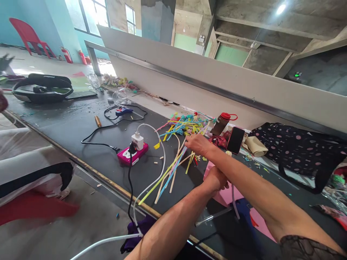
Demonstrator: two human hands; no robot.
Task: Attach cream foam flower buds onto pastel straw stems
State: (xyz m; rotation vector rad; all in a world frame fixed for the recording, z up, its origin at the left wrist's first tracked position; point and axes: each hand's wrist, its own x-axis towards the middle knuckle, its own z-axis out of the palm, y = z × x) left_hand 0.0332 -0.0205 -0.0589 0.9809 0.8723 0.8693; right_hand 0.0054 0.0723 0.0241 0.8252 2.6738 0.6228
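Above a dark desk (73,124), a worker's right hand (199,143) bunches its fingers at the far ends of fuzzy craft stems (176,166) slanting toward the near edge, whether pinching any unclear, while the left hand (216,177), grip hidden, sits closer in.

Blue walls (56,21) on the left, bright daylight pouring through a barred window (94,16); a red plastic chair (28,34) stands near two fire extinguishers (66,55). Overhead, bare concrete beams (252,25) and one glowing lamp (281,9). Down below, grey floor (100,220) beside the dark tabletop (67,126).
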